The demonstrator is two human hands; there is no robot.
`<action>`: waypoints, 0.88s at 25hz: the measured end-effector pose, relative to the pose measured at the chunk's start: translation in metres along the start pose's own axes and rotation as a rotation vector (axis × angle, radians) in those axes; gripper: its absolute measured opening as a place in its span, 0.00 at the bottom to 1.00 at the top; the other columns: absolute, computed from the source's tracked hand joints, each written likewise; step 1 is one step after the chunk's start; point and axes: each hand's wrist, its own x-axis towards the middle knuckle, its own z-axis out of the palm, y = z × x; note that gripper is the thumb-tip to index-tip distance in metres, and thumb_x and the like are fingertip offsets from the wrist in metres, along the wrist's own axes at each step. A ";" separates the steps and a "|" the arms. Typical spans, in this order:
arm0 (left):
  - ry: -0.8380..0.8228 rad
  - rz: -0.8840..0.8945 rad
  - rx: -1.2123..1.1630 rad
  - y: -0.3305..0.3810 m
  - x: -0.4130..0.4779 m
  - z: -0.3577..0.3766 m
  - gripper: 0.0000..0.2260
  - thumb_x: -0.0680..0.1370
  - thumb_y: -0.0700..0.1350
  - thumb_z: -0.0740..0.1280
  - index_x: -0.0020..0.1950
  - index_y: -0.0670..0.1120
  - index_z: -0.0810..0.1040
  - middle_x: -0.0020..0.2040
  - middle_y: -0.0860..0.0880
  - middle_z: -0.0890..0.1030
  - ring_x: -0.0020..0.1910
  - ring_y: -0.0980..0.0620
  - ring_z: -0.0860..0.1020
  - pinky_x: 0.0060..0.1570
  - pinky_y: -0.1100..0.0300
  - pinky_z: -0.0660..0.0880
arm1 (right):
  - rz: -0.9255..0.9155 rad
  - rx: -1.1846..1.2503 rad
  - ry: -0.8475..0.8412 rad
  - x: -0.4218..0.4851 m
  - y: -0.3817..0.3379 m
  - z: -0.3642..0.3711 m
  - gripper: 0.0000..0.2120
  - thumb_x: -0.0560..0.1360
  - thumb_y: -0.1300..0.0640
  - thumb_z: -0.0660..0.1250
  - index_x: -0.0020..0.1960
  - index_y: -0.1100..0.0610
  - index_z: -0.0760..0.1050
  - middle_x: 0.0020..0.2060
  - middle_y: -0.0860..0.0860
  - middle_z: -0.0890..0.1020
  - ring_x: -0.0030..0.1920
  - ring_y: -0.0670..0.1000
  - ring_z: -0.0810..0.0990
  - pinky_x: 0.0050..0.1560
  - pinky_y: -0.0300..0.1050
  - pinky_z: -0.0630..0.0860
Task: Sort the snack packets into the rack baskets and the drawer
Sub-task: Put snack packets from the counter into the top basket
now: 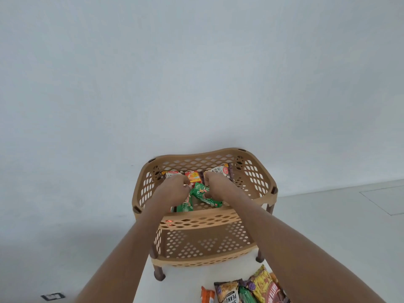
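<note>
A tan plastic rack stands against the white wall, its top basket (258, 180) holding two salted peanut packets (220, 170), an orange packet (193, 177) and green packets (204, 196). Both my hands are inside the top basket. My left hand (173, 191) has its fingers curled at a green packet's left end, and my right hand (216, 186) grips the packet's right side. The lower basket (203, 243) shows only its perforated floor. More packets (247, 289) lie on the floor at the bottom right, partly hidden by my right forearm.
The rack stands on dark brown legs (159, 273) on a white floor. A small dark wall plate (52, 296) sits at the bottom left. A floor seam (380, 202) runs at the right. No drawer is in view.
</note>
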 end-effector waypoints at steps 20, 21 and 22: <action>0.860 0.301 -0.136 0.039 -0.140 0.061 0.06 0.83 0.42 0.64 0.56 0.44 0.80 0.53 0.46 0.81 0.55 0.45 0.76 0.56 0.49 0.73 | -0.344 0.069 0.814 -0.149 0.029 0.011 0.04 0.79 0.58 0.64 0.47 0.57 0.75 0.36 0.45 0.75 0.37 0.47 0.72 0.41 0.43 0.67; 0.856 0.331 -0.142 0.039 -0.152 0.073 0.05 0.83 0.42 0.65 0.56 0.44 0.80 0.52 0.46 0.81 0.55 0.46 0.76 0.54 0.50 0.73 | -0.344 0.048 0.825 -0.160 0.039 0.022 0.04 0.79 0.58 0.64 0.47 0.57 0.75 0.34 0.45 0.75 0.34 0.47 0.71 0.37 0.43 0.67; 0.812 0.342 -0.155 0.036 -0.162 0.087 0.05 0.83 0.41 0.65 0.56 0.43 0.80 0.52 0.46 0.82 0.54 0.47 0.77 0.53 0.50 0.74 | -0.328 0.023 0.813 -0.170 0.050 0.036 0.03 0.79 0.58 0.65 0.48 0.57 0.76 0.32 0.45 0.76 0.32 0.47 0.71 0.34 0.42 0.66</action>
